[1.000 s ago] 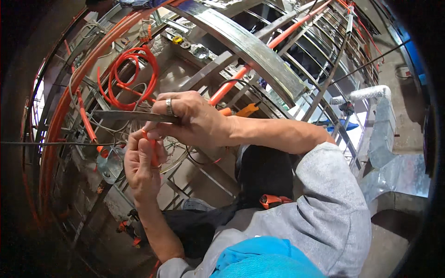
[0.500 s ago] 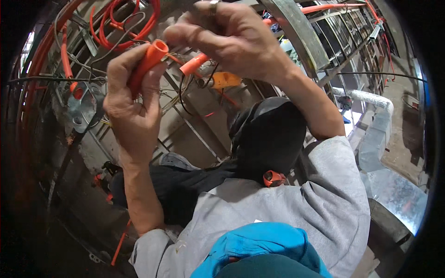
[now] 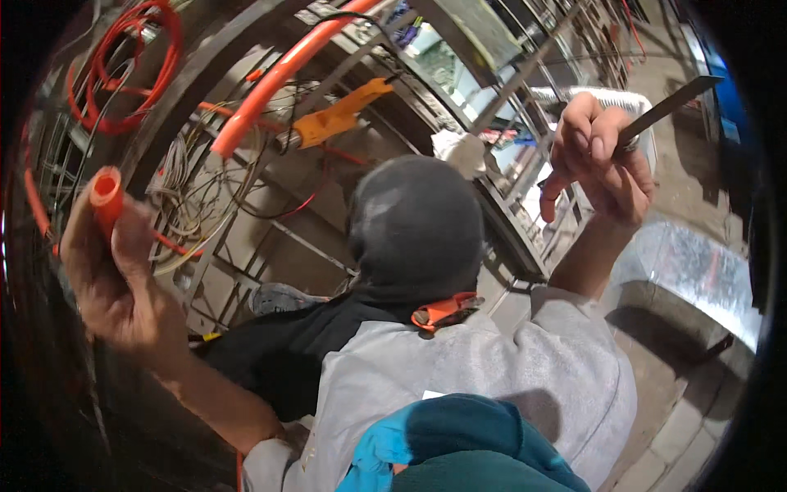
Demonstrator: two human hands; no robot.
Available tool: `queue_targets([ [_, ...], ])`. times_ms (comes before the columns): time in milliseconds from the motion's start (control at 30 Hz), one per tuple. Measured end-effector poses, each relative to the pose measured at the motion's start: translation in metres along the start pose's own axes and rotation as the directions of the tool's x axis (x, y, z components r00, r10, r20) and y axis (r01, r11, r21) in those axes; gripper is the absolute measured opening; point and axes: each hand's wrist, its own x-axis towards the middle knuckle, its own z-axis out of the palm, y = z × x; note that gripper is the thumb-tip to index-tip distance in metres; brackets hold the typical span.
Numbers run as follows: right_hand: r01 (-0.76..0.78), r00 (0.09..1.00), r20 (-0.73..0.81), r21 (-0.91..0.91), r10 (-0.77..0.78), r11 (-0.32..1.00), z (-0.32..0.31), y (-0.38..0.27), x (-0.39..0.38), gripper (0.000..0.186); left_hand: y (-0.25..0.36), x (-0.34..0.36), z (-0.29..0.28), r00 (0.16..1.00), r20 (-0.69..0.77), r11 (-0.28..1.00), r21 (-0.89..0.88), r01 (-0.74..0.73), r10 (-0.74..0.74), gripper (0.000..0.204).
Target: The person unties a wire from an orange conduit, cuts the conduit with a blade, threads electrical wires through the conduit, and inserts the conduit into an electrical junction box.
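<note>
At the left, my left hand is closed round an orange plastic pipe, its open, hollow end turned up toward me. My palm and fingers hide the pipe's lower part. On the far right my right hand is raised, with a flat dark metal blade held in its fingers. The blade sticks out to the upper right, well apart from the pipe. Between my hands, beyond my knee, a longer orange pipe slants down and stops at a cut end.
A yellow-orange piece and loose cables lie among metal framing. A red coil hangs at the upper left. An orange object rests on my lap. Metal ducting runs along the right.
My hands have moved apart: the left, still gripping the pipe, lower and leftward, the right across to the right. The blade now shows clearly in the right hand. The view has shifted.
</note>
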Motion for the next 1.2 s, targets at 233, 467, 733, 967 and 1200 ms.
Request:
queue_targets([
  [233, -0.283, 0.607, -0.721, 0.197, 0.334, 0.939, -0.048, 0.058, -0.114, 0.034, -0.006, -0.006, -0.015, 0.987, 0.141, 0.997, 0.024, 0.069, -0.072, 0.034],
  [467, -0.501, 0.167, -0.936, 0.189, 0.308, 0.845, -0.101, 0.218, -0.171, 0.031, -0.008, -0.004, 0.008, 0.996, 0.048, 0.994, 0.089, 0.064, -0.069, 0.041],
  [733, -0.665, 0.114, -0.95, 0.145, 0.291, 0.733, -0.131, 0.363, -0.115, 0.021, -0.007, 0.005, 0.012, 0.988, 0.055, 0.983, 0.127, 0.133, -0.141, 0.038],
  [967, -0.839, 0.267, -0.959, -0.277, -0.091, 0.469, -0.213, 0.451, -0.234, 0.024, 0.004, 0.018, 0.037, 0.971, 0.194, 0.987, -0.047, 0.153, -0.141, 0.031],
  [1200, -0.823, 0.251, -0.962, -0.155, 0.106, 0.546, -0.136, 0.418, -0.145, 0.029, 0.028, 0.019, 0.02, 0.959, 0.187, 0.972, -0.06, 0.228, -0.213, 0.031],
])
